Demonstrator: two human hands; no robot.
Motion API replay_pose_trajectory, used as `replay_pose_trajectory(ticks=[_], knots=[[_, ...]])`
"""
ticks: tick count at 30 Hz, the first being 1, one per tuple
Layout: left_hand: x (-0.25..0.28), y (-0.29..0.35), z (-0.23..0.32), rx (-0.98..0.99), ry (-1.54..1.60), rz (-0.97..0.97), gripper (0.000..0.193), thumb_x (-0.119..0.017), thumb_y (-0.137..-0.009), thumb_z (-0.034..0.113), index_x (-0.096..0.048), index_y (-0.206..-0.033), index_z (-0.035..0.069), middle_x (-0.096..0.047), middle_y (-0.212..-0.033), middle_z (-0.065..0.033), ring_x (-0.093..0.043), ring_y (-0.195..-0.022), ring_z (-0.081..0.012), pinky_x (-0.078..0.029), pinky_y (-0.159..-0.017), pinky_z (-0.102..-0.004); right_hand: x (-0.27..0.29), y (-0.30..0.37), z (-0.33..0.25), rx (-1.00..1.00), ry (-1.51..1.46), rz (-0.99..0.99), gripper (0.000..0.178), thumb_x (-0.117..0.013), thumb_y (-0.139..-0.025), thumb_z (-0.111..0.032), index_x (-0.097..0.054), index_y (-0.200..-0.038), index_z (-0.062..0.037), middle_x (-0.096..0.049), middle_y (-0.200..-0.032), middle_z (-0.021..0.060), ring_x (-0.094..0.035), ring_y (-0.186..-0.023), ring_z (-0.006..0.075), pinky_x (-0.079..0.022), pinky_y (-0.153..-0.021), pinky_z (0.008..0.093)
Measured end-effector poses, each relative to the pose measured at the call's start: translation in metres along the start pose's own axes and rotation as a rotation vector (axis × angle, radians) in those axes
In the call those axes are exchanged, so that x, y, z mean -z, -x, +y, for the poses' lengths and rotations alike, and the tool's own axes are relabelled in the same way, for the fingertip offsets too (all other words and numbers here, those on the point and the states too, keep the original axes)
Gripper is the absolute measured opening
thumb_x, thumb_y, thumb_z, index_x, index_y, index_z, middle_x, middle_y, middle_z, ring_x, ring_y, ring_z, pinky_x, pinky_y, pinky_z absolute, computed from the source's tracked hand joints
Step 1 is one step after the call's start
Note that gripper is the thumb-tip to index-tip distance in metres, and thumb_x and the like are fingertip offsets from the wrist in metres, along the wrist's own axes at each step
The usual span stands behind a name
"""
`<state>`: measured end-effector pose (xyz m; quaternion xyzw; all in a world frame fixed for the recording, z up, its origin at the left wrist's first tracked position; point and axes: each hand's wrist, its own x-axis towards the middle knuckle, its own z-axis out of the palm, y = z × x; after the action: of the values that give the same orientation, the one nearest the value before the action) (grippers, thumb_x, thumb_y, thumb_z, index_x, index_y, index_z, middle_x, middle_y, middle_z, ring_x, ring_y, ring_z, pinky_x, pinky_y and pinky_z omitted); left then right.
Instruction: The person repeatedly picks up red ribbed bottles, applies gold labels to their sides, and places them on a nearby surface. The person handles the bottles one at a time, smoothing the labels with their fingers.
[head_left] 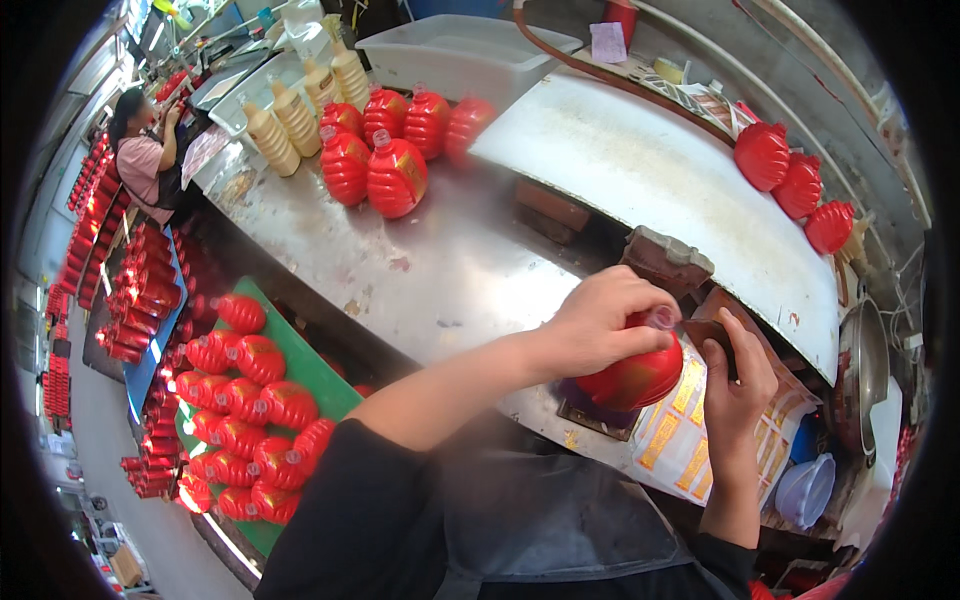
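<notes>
My left hand (615, 312) is closed round the upper part of a red bottle (632, 382) with a clear neck, which stands on a small dark base (596, 420) at the bench's near side. Close to the bottle's right side, my right hand (738, 385) pinches a thin, flat brown piece (708, 335) between thumb and fingers. Whether this piece touches the bottle I cannot tell. Under my right hand lies a white sheet (662, 440) with rows of gold printed labels.
Several ribbed red bottles (396, 178) and cream bottles (272, 140) stand at the far left of the metal bench (470, 250). A white board (650, 140) lies behind. More red bottles (290, 405) fill a green board. A co-worker (140, 155) is at far left; a pale tub (806, 492) sits right.
</notes>
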<state>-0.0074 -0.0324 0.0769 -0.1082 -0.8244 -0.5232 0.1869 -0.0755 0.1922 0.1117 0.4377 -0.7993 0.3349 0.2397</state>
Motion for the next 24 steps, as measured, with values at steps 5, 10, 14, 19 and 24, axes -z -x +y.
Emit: replay_pose_trajectory(ticks=[5, 10, 14, 19, 24], knots=[[0.052, 0.027, -0.013, 0.127, -0.045, 0.29, 0.027, -0.073, -0.092, 0.007, -0.074, -0.119, 0.003, -0.073, -0.111, -0.0061, -0.066, -0.103, -0.0175, -0.053, -0.095, -0.034, 0.014, -0.018, 0.06, -0.398, -0.318, 0.056, 0.022, -0.066, -0.096, -0.002, -0.068, -0.118, 0.0019, -0.072, -0.111, 0.0081, -0.067, -0.109, 0.0156, -0.05, -0.098, 0.0292], [0.104, 0.032, -0.06, 0.234, -0.231, 0.675, 0.023, -0.076, -0.092, 0.003, -0.073, -0.114, 0.0, -0.066, -0.101, -0.0073, -0.062, -0.089, -0.017, -0.053, -0.085, -0.0322, 0.041, -0.067, 0.152, -0.871, -0.52, -0.035, 0.021, -0.064, -0.099, -0.023, -0.073, -0.101, -0.0036, -0.066, -0.089, 0.0017, -0.06, -0.086, 0.0092, -0.049, -0.078, 0.027], [0.14, 0.03, -0.111, 0.317, -0.493, 0.844, 0.024, -0.078, -0.092, 0.008, -0.075, -0.114, 0.001, -0.068, -0.102, -0.0093, -0.067, -0.092, -0.02, -0.054, -0.088, -0.0346, 0.046, -0.105, 0.226, -0.742, -0.203, -0.059, 0.034, -0.067, -0.099, -0.036, -0.075, -0.092, -0.0029, -0.062, -0.072, -0.002, -0.053, -0.065, 0.0071, -0.045, -0.062, 0.0299], [0.163, 0.028, -0.146, 0.414, -0.392, 0.943, 0.028, -0.075, -0.098, 0.009, -0.072, -0.124, 0.0, -0.069, -0.109, -0.0077, -0.067, -0.102, -0.0166, -0.054, -0.094, -0.0324, 0.028, -0.165, 0.287, -0.525, 0.469, -0.078, 0.043, -0.071, -0.092, -0.038, -0.073, -0.118, -0.003, -0.076, -0.103, 0.0196, -0.073, -0.097, 0.034, -0.057, -0.085, 0.0446], [0.16, 0.024, -0.14, 0.417, -0.361, 0.99, 0.031, -0.066, -0.103, 0.008, -0.066, -0.134, -0.001, -0.065, -0.131, -0.011, -0.063, -0.119, -0.0199, -0.051, -0.104, -0.0343, -0.021, -0.235, 0.316, -0.488, 0.629, -0.165, 0.059, -0.073, -0.09, -0.039, -0.06, -0.137, -0.004, -0.072, -0.121, 0.0239, -0.069, -0.115, 0.0396, -0.057, -0.096, 0.0487]])
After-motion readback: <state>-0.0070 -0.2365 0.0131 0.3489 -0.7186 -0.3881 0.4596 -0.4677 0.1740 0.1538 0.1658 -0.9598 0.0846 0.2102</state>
